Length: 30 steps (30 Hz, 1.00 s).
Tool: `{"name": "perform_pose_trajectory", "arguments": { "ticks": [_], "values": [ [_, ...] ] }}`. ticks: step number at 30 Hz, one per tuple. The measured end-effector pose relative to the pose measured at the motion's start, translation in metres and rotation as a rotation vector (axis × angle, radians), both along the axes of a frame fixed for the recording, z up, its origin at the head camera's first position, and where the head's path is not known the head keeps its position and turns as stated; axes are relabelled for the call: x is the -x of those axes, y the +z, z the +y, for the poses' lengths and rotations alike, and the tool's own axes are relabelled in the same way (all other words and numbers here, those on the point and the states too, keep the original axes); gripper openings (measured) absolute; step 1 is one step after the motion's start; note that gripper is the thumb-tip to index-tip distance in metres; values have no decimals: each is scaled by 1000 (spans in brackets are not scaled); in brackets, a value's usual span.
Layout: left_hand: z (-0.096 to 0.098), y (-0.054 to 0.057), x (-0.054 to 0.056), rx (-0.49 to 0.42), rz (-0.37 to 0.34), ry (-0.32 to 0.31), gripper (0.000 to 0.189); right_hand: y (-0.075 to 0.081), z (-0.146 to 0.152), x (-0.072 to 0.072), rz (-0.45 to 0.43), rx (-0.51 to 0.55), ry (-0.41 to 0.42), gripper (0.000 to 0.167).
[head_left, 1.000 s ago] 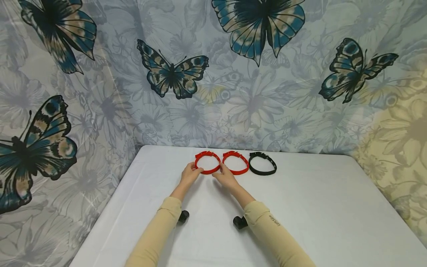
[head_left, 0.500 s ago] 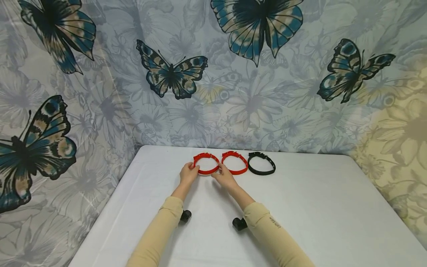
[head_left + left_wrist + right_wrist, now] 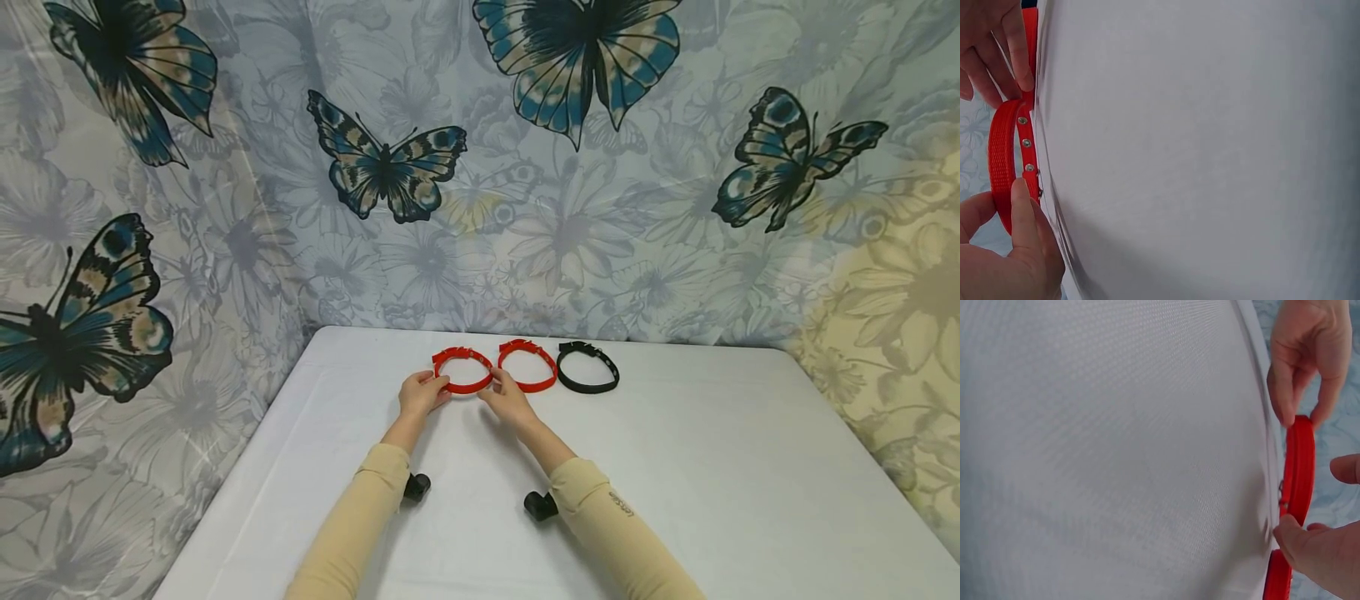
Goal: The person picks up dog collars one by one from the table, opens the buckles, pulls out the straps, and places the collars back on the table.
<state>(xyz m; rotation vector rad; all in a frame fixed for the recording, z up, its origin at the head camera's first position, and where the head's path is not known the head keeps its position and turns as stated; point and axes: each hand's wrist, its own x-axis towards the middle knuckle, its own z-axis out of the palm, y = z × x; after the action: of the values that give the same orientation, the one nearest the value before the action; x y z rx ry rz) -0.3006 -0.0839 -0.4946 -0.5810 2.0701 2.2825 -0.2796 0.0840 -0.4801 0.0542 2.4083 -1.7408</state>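
Observation:
A red buckled collar (image 3: 467, 388) with metal eyelets lies as a ring at the table's far side. My left hand (image 3: 420, 395) pinches its left side, thumb and finger on either face of the band in the left wrist view. On the collar's right side, my right hand (image 3: 510, 403) touches the band with its fingertips, the thumb (image 3: 1345, 469) held apart from it. A second red collar (image 3: 537, 387) lies just right of those fingers. Beside that one rests a black collar (image 3: 589, 388), also buckled into a ring.
The white table (image 3: 712, 467) ends just behind the collars, against a butterfly-print cloth backdrop (image 3: 577, 225). Black wrist devices (image 3: 417, 487) hang under both forearms, close over the table. Bare tabletop stretches right of the black collar.
The left red collar has shifted slightly toward me. My left hand has come back a little with it and changed its finger position; the right hand and other collars hardly differ.

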Motion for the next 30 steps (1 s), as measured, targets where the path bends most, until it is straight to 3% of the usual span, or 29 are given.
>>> {"name": "perform_pose_trajectory", "arguments": {
  "ticks": [6,13,17,30],
  "values": [
    [0,2,-4,-36,-48,-10,47,-3,3,-1,10,16,6,59],
    [0,5,-11,-117,-27,-5,51,-6,7,-1,-10,45,-10,60],
    [0,4,-11,-139,-25,-13,50,-7,10,0,-27,118,-29,61],
    [5,5,-21,-200,139,-69,44,0,28,1,-26,341,-73,56]
  ]
}}
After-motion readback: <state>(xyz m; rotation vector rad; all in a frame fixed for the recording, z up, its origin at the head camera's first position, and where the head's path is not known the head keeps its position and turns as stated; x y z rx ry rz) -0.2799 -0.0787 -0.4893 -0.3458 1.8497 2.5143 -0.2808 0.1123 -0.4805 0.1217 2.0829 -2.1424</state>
